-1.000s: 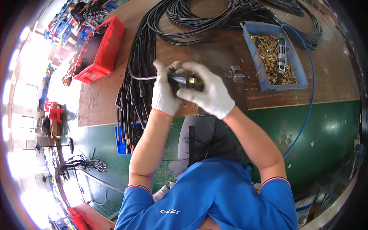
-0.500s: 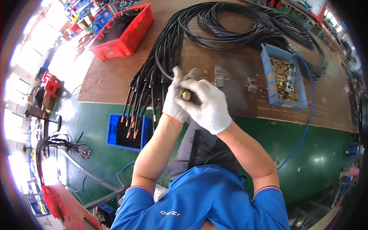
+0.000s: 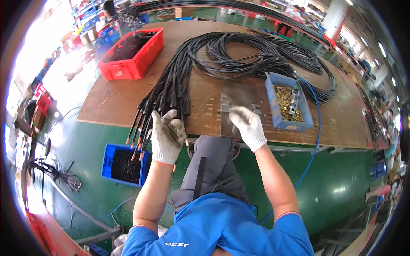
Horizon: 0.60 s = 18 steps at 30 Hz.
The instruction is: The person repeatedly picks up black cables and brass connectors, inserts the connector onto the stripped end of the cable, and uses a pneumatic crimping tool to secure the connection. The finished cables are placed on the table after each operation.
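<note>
Loosely, the left hand's (image 3: 165,138) gloved fingers curl with the thumb apart; whether they grip anything, I cannot tell. Black cables (image 3: 177,89) lie on the desk (image 3: 100,106) beyond them, copper ends just to their left. The right hand's (image 3: 248,127) fingers bunch together, their hold hidden, near clear plastic pieces (image 3: 256,107); right of them stands a blue-grey tray (image 3: 294,126) of brass fittings (image 3: 282,100).

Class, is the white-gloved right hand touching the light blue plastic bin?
Apart. The head view shows brown work surface between the right hand and the light blue bin.
</note>
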Each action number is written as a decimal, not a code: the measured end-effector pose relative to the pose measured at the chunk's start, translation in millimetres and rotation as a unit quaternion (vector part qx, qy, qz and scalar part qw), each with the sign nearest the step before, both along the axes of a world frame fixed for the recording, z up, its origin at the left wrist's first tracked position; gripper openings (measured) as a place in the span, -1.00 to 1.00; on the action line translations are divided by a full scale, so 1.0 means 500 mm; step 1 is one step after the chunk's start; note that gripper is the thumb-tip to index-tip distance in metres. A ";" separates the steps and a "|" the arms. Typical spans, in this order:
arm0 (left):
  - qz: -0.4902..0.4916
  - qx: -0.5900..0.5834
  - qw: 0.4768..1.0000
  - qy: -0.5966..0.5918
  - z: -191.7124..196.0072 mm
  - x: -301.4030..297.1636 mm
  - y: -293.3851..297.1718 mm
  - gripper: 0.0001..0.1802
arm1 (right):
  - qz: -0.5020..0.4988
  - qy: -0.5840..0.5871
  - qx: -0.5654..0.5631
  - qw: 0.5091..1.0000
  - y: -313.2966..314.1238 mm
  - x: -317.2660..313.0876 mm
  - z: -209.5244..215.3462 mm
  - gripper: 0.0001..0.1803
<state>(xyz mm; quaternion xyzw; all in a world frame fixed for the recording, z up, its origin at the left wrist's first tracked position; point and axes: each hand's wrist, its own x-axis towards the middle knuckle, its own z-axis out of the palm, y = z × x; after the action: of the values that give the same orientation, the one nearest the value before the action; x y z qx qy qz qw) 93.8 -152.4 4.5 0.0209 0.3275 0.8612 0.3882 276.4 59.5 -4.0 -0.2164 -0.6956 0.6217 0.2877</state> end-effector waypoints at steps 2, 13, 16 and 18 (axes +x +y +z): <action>0.011 0.015 1.000 0.013 0.003 -0.012 -0.040 -0.34 | 0.024 -0.009 -0.076 0.997 -0.040 0.014 -0.029 -0.71; 0.133 0.009 0.989 0.067 -0.005 -0.039 -0.146 -0.52 | 0.125 -0.130 -0.126 0.976 -0.142 -0.048 -0.092 -0.70; 0.132 -0.019 0.988 0.080 -0.010 -0.038 -0.134 -0.53 | 0.149 -0.144 -0.137 0.969 -0.150 -0.100 -0.149 -0.62; 0.130 -0.044 0.986 0.091 -0.009 -0.036 -0.124 -0.53 | 0.151 -0.152 -0.121 0.969 -0.166 -0.128 -0.154 -0.50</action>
<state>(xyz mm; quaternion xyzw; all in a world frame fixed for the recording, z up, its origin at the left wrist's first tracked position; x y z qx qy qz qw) 75.9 -214.3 0.2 0.0395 0.3990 0.8837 0.2416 212.2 -23.3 -80.8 -0.2346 -0.6754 0.6971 0.0531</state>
